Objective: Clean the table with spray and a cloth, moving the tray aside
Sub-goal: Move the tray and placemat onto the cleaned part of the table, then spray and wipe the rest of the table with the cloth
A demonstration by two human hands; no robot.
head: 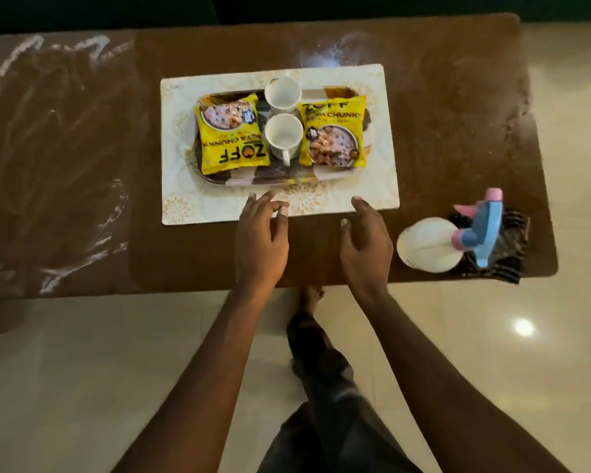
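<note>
left grip (261, 240) and right grip (365, 244), both loosely open and empty, sit at 6 o'clock of the tray (239, 179); its long axis runs 9 to 3, left nearer.

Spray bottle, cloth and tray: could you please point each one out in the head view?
spray bottle (427, 245), head view, on its white body.
cloth (512, 242), head view, on the striped fabric right of the bottle.
tray (246, 175), head view, on its near rim.

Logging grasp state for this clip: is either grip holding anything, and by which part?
Nothing is held. The left grip and right grip are loosely open, fingertips at the near edge of the placemat; contact cannot be told.
</note>
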